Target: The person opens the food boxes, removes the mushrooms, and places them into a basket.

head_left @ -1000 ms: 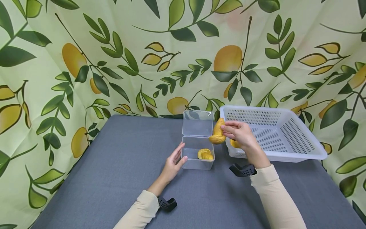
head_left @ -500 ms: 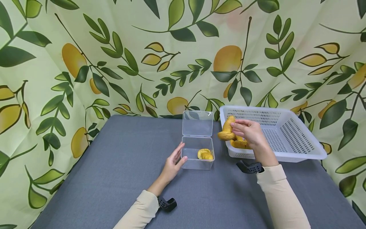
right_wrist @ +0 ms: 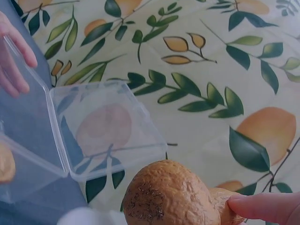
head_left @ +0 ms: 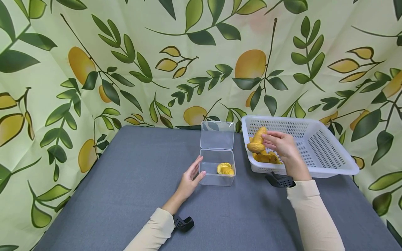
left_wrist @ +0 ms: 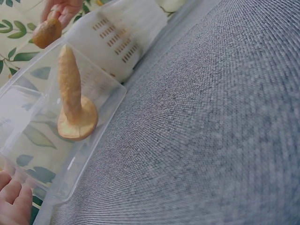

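My right hand (head_left: 282, 146) pinches a yellow-brown mushroom (head_left: 258, 141) by its stem, cap down, above the left end of the white basket (head_left: 326, 170). In the right wrist view the rough round cap of this mushroom (right_wrist: 164, 197) shows, with the thumb (right_wrist: 267, 207) on the stem. My left hand (head_left: 188, 179) rests against the left side of a clear plastic box (head_left: 216, 180), fingers fairly straight and thumb by the front corner. One mushroom (head_left: 225, 169) lies inside the box; in the left wrist view that mushroom (left_wrist: 72, 98) shows its stem and cap.
The box's clear lid (head_left: 217, 135) is raised at the back on its hinge. Several yellow mushrooms (head_left: 266, 158) lie in the basket's left end, partly hidden by the right hand. A grey cloth (head_left: 150, 153) covers the table, and a leaf-print curtain (head_left: 125, 69) hangs behind.
My right hand has moved right with the mushroom, from beside the box to over the basket. The left hand, the box and the mushroom inside it have stayed in place.
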Demonstrator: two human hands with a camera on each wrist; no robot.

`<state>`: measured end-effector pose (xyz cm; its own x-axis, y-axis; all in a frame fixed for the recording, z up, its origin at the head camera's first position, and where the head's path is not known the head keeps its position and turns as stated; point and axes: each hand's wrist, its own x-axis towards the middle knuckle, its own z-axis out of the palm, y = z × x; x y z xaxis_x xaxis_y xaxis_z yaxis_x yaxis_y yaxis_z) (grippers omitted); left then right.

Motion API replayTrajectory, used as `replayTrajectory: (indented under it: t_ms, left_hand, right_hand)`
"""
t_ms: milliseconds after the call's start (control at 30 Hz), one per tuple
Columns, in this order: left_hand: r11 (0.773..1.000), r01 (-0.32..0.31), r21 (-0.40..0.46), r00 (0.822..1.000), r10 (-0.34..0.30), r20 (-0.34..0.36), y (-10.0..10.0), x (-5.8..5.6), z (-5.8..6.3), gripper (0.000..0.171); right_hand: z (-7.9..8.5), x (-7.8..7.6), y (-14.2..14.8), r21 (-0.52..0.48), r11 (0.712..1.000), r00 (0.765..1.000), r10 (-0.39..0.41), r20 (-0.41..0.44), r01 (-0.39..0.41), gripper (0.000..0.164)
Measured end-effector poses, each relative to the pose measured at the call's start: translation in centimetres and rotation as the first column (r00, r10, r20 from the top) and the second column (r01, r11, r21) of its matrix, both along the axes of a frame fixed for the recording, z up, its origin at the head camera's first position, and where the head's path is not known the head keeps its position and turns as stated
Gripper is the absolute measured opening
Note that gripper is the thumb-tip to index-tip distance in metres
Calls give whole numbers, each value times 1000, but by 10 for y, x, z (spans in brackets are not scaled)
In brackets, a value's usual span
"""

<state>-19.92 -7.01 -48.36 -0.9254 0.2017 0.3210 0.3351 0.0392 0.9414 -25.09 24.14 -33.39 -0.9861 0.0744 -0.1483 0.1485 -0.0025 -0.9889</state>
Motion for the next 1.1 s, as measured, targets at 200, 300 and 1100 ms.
replayTrajectory:
  t_ms: [200,300,1100]
  left_hand:
    - [1000,0,-8,1000,0,0,0,0,0,55]
    - [1000,-4,-18,1000,4,1,-1,0,0,55]
    - [1000,-8,-18,1000,8,-14,-1,0,0,55]
  right_hand:
    - [-6,-3,10,19,999,999,-39,25,38,23]
    - [-9,-4,15,0,998,997,-65,34,65,22]
    - [-15,13,31,-40,998,998,-37,43,38,26]
